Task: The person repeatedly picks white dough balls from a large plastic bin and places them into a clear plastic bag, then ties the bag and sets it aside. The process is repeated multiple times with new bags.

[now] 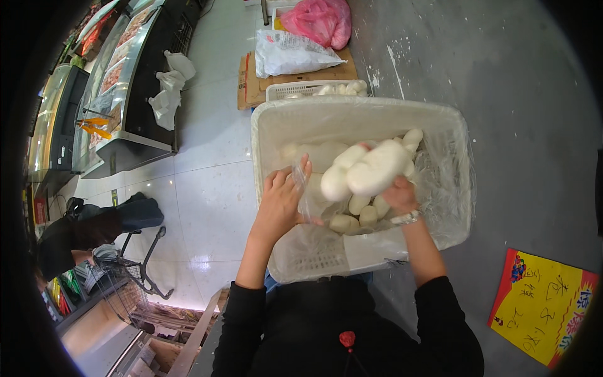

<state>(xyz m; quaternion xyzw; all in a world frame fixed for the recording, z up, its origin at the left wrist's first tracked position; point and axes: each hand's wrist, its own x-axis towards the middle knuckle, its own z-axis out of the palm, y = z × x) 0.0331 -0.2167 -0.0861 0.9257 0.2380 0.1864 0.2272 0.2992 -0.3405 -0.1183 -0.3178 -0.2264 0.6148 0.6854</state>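
My left hand spreads its fingers and thumb in the mouth of a clear plastic bag, over the left side of a white plastic basket. Several large white steamed buns, blurred by motion, are lifted in my right hand; the buns partly hide its fingers. Below them, smaller oblong buns lie in the basket. A clear plastic liner covers the basket's walls and is crumpled at the right.
Beyond the basket are a smaller white basket of buns, a white bag on cardboard and a pink bag. A yellow sign with writing lies right. At left, a person stands beside a shopping cart, near display cases.
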